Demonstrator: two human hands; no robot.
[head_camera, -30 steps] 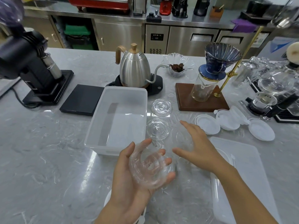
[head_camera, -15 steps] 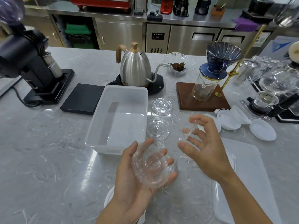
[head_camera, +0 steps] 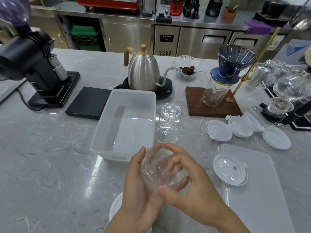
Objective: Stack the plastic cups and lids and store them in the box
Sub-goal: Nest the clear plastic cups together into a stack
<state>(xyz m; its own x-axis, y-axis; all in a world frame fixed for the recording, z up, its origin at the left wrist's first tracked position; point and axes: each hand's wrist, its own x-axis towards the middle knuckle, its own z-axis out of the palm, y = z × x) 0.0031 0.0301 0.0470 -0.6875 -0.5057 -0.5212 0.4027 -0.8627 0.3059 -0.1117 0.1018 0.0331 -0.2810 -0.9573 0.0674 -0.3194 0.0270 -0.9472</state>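
My left hand (head_camera: 138,190) cups a small stack of clear plastic lids (head_camera: 158,170) over the counter, in front of the box. My right hand (head_camera: 193,190) has its thumb and fingers closed on the same stack from the right. The translucent white box (head_camera: 116,157) stands just behind, with nothing in it. Two more clear lids (head_camera: 170,111) (head_camera: 166,134) lie beside the box's right wall. Three white lids (head_camera: 218,132) (head_camera: 240,126) (head_camera: 276,139) lie farther right. Another white lid (head_camera: 229,169) rests on the flat box lid (head_camera: 262,190).
Behind the box are a steel kettle (head_camera: 143,73) on its base, a black scale (head_camera: 89,102) and a black grinder (head_camera: 33,64). A pour-over stand on a wooden base (head_camera: 212,106) and glassware (head_camera: 286,98) crowd the back right. A white round object (head_camera: 116,207) lies under my left wrist.
My right hand lifted a clear lid from the counter and brought it left onto the stack in my left hand. The left hand stayed nearly still.
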